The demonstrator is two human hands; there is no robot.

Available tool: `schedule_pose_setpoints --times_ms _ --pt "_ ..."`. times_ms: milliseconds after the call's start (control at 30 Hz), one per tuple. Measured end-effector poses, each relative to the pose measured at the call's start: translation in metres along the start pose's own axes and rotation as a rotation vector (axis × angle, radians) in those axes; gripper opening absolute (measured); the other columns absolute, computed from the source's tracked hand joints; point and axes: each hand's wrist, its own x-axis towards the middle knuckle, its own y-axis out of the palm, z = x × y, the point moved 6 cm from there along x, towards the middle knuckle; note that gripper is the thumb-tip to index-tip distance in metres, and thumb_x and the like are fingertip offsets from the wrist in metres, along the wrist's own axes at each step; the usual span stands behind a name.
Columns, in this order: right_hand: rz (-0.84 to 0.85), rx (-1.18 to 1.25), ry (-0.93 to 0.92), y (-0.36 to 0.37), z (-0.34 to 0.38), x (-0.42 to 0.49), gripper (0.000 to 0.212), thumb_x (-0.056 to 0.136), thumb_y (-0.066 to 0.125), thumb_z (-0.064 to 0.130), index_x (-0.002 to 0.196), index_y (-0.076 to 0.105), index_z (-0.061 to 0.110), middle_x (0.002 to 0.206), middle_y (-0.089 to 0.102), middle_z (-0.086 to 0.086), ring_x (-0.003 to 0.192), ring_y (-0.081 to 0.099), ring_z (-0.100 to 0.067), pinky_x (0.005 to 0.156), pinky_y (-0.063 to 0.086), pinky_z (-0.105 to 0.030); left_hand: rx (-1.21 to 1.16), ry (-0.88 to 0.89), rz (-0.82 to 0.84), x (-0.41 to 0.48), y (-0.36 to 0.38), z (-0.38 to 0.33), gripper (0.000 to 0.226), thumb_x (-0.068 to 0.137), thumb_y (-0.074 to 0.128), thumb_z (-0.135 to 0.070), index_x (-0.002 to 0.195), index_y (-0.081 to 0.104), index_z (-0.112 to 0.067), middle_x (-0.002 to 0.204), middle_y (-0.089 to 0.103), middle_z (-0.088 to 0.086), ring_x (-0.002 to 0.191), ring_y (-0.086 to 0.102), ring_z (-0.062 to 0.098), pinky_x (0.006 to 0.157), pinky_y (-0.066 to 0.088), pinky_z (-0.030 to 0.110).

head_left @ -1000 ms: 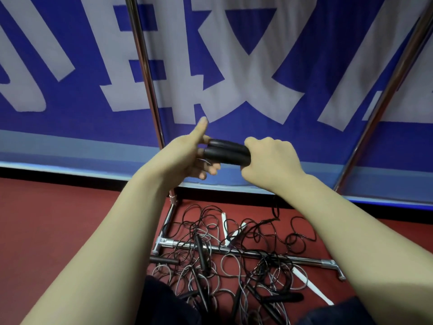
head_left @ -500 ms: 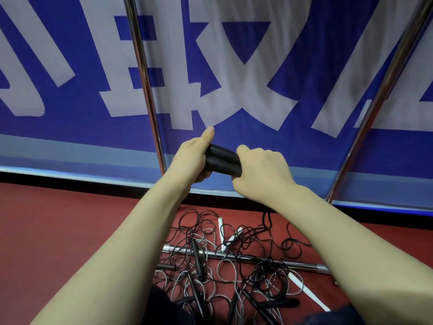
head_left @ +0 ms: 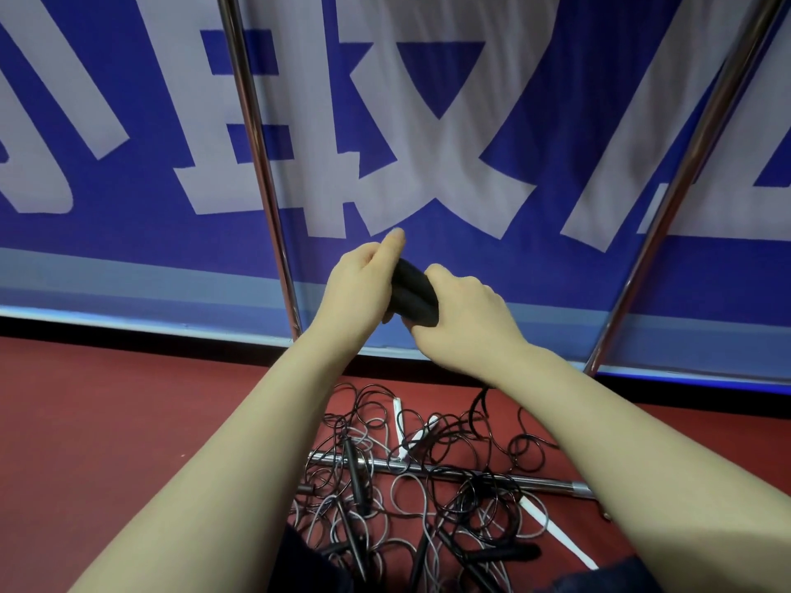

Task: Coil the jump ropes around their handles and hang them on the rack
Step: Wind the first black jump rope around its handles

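Two black jump rope handles (head_left: pixel 413 293) are pressed side by side, held out in front of me. My left hand (head_left: pixel 364 280) grips their left end, with one finger pointing up. My right hand (head_left: pixel 466 310) is closed over their right end, and a black cord (head_left: pixel 477 406) drops from under my right wrist to the floor. Below lies a tangled pile of jump ropes (head_left: pixel 419 477) with black and white handles. The rack shows as two chrome uprights, the left (head_left: pixel 261 173) and the right (head_left: pixel 680 181), plus a base bar (head_left: pixel 535 481) under the pile.
A blue banner with large white characters (head_left: pixel 411 134) hangs close behind the rack. The floor is red (head_left: pixel 107 421). My dark-clothed knees (head_left: pixel 308 562) show at the bottom edge, next to the pile.
My hands and the paired handles have shifted slightly down and right, and the handles tilted more steeply. My left hand closed further around their end.
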Motion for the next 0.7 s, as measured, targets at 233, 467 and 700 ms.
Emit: schedule_pose_setpoints --times_ms 233,467,700 --pt "-0.122 0.729 0.179 -0.022 -0.013 0.009 0.025 0.081 0.073 0.015 0.076 0.048 0.015 0.055 0.043 0.007 0.045 0.039 -0.011 0.044 0.031 -0.024 -0.436 -0.147 0.126 0.006 0.008 0.021 0.067 0.101 0.018 -0.06 0.09 0.061 -0.01 0.069 0.068 0.007 0.067 0.064 0.02 0.067 0.046 0.033" --pt "-0.092 1.332 0.24 -0.023 -0.007 0.012 0.045 0.085 0.072 0.018 0.06 0.034 0.018 0.046 0.024 -0.003 0.033 0.022 -0.015 0.038 0.021 -0.021 -0.405 -0.318 0.6 -0.018 0.074 0.062 0.077 0.097 0.018 -0.063 0.098 0.071 -0.007 0.095 0.073 0.019 0.096 0.069 0.027 0.111 0.038 0.046" --pt "-0.156 1.475 0.291 -0.033 -0.024 0.01 0.047 0.087 0.069 0.019 0.054 0.035 0.02 0.042 0.026 -0.001 0.032 0.022 -0.012 0.036 0.021 -0.019 -0.083 -0.327 0.96 -0.043 0.076 0.062 0.077 0.098 0.019 -0.062 0.06 0.057 -0.007 0.058 0.056 0.01 0.056 0.047 0.02 0.066 0.041 0.029"
